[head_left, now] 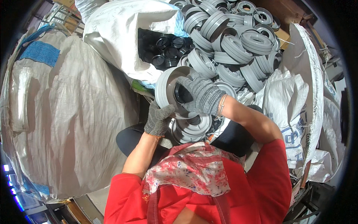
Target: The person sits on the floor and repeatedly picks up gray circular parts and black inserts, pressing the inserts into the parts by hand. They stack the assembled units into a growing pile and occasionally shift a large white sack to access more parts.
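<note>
My left hand (159, 118), in a dark grey knit glove, is closed on the lower left rim of a grey ribbed plastic ring (163, 89). The ring is tilted, its opening toward the right. My right hand (204, 94), in a lighter grey glove, reaches into that opening with its fingers curled round a round black plastic cap (182, 93). Part of the cap is hidden by the fingers. Just below the ring, between my knees, lie grey round plastic parts (192, 127) with stepped rims.
A big heap of grey plastic rings (231, 41) rises ahead. Left of it, a white woven sack (112, 37) gapes over many black caps (169, 52). A bulky woven bag (71, 119) stands at my left. Crumpled white sacking (287, 93) lines my right side.
</note>
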Action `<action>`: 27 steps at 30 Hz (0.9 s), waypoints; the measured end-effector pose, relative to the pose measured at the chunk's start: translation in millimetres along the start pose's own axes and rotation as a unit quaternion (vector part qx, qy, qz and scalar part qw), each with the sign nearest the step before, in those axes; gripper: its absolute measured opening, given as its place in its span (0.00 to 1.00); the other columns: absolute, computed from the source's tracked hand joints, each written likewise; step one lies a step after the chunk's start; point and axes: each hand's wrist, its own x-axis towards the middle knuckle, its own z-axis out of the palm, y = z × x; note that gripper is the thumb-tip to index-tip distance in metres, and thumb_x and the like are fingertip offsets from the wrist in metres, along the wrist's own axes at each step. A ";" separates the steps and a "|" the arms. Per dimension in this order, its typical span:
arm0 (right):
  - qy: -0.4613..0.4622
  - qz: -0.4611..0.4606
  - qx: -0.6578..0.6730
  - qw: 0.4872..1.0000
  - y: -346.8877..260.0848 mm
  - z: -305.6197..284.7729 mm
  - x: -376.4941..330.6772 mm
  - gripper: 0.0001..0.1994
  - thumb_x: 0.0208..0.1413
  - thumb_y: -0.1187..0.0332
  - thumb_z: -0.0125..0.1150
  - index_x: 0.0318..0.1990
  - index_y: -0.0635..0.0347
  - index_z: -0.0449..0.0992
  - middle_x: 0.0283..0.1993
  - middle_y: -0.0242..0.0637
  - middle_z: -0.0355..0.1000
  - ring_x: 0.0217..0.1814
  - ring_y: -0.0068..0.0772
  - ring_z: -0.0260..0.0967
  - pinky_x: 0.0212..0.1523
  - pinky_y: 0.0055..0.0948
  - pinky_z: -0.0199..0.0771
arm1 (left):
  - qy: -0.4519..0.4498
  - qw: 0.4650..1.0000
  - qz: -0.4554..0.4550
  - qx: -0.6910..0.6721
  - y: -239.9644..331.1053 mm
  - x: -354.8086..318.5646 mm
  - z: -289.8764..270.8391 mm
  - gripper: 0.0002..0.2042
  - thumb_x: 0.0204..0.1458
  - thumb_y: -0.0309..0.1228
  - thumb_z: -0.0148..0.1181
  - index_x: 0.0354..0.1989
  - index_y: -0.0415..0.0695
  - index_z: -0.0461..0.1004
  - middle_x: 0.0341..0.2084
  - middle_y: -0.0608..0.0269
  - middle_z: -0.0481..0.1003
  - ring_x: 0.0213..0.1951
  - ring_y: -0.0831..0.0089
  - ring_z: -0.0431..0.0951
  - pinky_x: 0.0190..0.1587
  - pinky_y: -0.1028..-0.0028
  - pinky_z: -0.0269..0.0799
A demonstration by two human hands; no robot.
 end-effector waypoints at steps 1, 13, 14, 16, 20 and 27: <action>0.021 -0.023 -0.005 1.000 2.1 3.6 -3.1 0.33 0.39 0.57 0.65 0.54 0.63 0.62 0.48 0.54 0.63 0.51 0.54 0.62 0.54 0.43 0.62 | -0.002 0.999 -0.017 0.044 4.3 -2.5 -3.2 0.29 0.39 0.32 0.65 0.52 0.37 0.65 0.43 0.58 0.73 0.44 0.67 0.74 0.47 0.68 0.71; 0.114 -0.343 -0.214 0.907 5.8 22.3 -24.7 0.14 0.48 0.67 0.50 0.43 0.60 0.72 0.40 0.43 0.70 0.45 0.42 0.68 0.44 0.36 0.69 | -0.049 0.991 -0.126 0.014 12.8 -0.2 -11.4 0.26 0.41 0.30 0.62 0.51 0.35 0.67 0.43 0.55 0.73 0.43 0.65 0.75 0.46 0.67 0.73; 0.079 -0.335 -0.224 0.912 6.2 22.3 -24.6 0.16 0.49 0.67 0.50 0.45 0.59 0.71 0.43 0.43 0.69 0.46 0.42 0.67 0.47 0.36 0.68 | -0.038 0.991 -0.131 -0.010 13.7 -2.0 -6.9 0.24 0.41 0.29 0.61 0.50 0.36 0.68 0.41 0.57 0.74 0.41 0.67 0.75 0.45 0.68 0.73; 0.036 -0.293 -0.183 0.938 5.7 18.9 -25.4 0.17 0.48 0.67 0.51 0.47 0.59 0.70 0.46 0.43 0.68 0.48 0.42 0.66 0.49 0.36 0.66 | -0.017 0.988 -0.142 -0.060 16.1 -6.3 8.2 0.20 0.42 0.27 0.59 0.47 0.38 0.70 0.37 0.61 0.75 0.38 0.71 0.75 0.42 0.72 0.73; -0.042 -0.158 -0.086 0.983 2.2 12.7 -20.3 0.26 0.44 0.61 0.59 0.52 0.60 0.67 0.50 0.47 0.65 0.52 0.46 0.63 0.54 0.38 0.62 | -0.007 0.987 -0.124 -0.106 3.2 -8.4 5.3 0.23 0.41 0.29 0.61 0.49 0.37 0.68 0.38 0.59 0.74 0.39 0.68 0.76 0.43 0.70 0.74; 0.046 0.062 0.130 0.989 -5.0 24.0 -16.7 0.35 0.35 0.54 0.66 0.52 0.62 0.65 0.47 0.56 0.66 0.51 0.54 0.63 0.53 0.41 0.64 | 0.040 0.998 -0.004 0.047 -4.7 -18.1 12.2 0.21 0.42 0.29 0.63 0.47 0.37 0.70 0.32 0.62 0.75 0.32 0.75 0.75 0.35 0.77 0.72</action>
